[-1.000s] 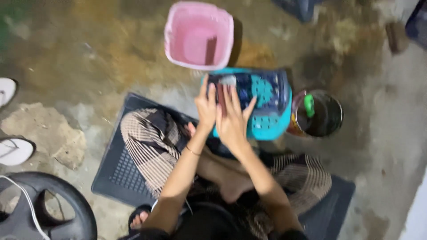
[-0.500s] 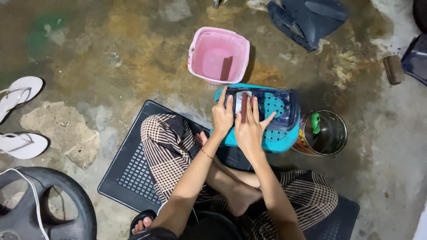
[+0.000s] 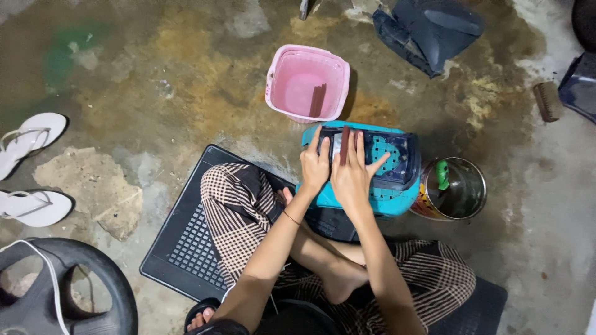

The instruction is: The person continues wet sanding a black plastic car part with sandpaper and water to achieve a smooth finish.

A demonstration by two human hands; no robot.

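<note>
2 hands are pressed side by side on a teal basket (image 3: 397, 198) at frame centre: left hand (image 3: 315, 169) and right hand (image 3: 352, 177) flat, fingers spread, a dark strip (image 3: 344, 146) held between them. Even pressure should be kept. Pink tub (image 3: 307, 84) above, tin (image 3: 453, 189) right.

The basket (image 3: 397, 201) is teal with a dark blue perforated tray (image 3: 388, 155) on top. A dark reddish-brown strip (image 3: 344, 144) lies between the left hand (image 3: 315, 166) and right hand (image 3: 352, 177). The tub (image 3: 307, 84) is pink, with 1 brown strip (image 3: 317, 101) inside. The tin (image 3: 456, 189) is silvery with a green item (image 3: 441, 174) in it. The trousers (image 3: 239, 208) are brown-and-cream checked. The mat (image 3: 186, 242) is black and gridded. The 2 sandals (image 3: 31, 170) are white. The floor (image 3: 155, 74) is grey, stained ochre and green.
</note>
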